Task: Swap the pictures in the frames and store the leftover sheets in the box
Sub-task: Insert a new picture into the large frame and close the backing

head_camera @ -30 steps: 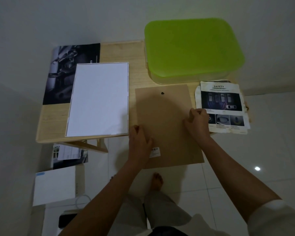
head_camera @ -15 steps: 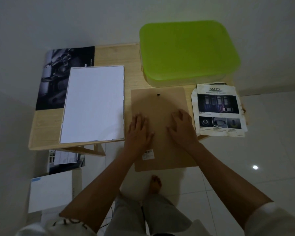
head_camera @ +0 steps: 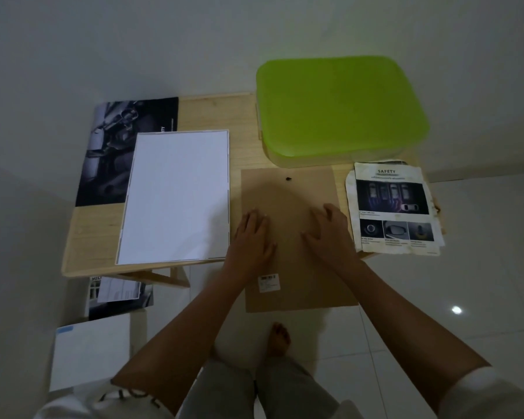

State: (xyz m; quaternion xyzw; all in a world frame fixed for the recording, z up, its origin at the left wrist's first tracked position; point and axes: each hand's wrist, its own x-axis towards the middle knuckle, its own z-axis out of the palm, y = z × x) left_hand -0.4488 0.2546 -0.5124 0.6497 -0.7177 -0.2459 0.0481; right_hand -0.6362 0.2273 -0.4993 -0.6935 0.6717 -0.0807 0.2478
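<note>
A brown backing board (head_camera: 291,192) lies face down on the wooden table (head_camera: 88,237), its near end hanging over the front edge. My left hand (head_camera: 250,240) rests flat on its left part, fingers spread. My right hand (head_camera: 330,234) presses on its right part, fingers splayed. A white frame (head_camera: 176,195) lies to the left, partly over a dark picture sheet (head_camera: 112,152). A worn "SAFETY" sheet (head_camera: 394,207) sits to the right. The box with a green lid (head_camera: 339,107) stands shut at the back right.
The table's front edge runs just below my hands. On the floor at the left lie a dark printed sheet (head_camera: 118,297) and a white board (head_camera: 91,355). My bare foot (head_camera: 279,337) is under the board's overhang. White walls stand behind and left.
My right hand has moved from the board's right edge onto its surface. My left hand slid up from the near end. Both now lie flat on the board.
</note>
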